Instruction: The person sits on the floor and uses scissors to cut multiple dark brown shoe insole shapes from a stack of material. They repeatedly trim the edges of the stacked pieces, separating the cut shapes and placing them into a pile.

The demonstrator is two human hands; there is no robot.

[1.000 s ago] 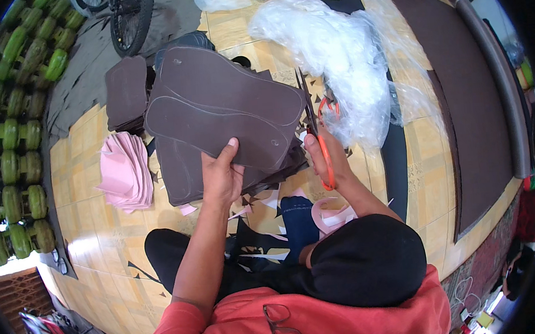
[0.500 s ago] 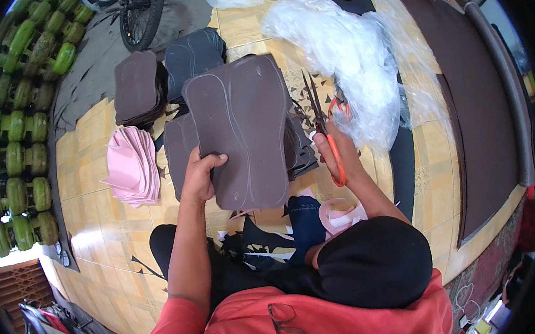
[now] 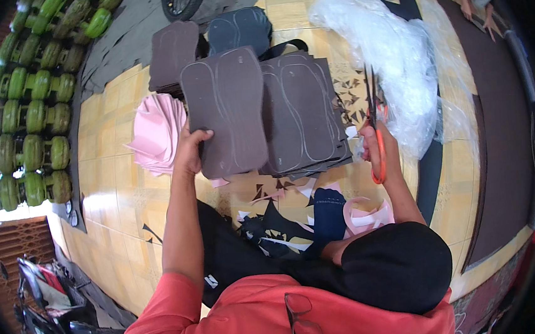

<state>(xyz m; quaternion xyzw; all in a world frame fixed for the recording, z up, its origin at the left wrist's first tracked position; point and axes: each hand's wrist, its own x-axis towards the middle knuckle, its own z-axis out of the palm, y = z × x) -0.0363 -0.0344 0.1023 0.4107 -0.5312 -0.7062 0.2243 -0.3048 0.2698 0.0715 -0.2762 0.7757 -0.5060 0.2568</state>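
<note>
- At far left we see green cylinders (image 3: 45,152) stacked in rows.
- Next to the left hand we find the pink sheets (image 3: 154,135), loosely stacked on the tiled floor (image 3: 117,210).
- We see the left hand (image 3: 189,151) closed on the brown panel (image 3: 229,116), its thumb lying over the top face.
- The panel lies to the right of that grip: we see it pinched at its left edge, below mid-height, so most of it reaches up and rightward, unsupported by other fingers that we can see.
- Just right of the panel we make out the brown stack (image 3: 304,114), partly covered by it in this view; whether they touch, we cannot tell.
- Beyond the stack we see the scissors (image 3: 373,120), blades pointing away, well apart from the panel.
- We see the right hand (image 3: 391,148) wrapped around their orange handles, beside the clear plastic (image 3: 391,63).
</note>
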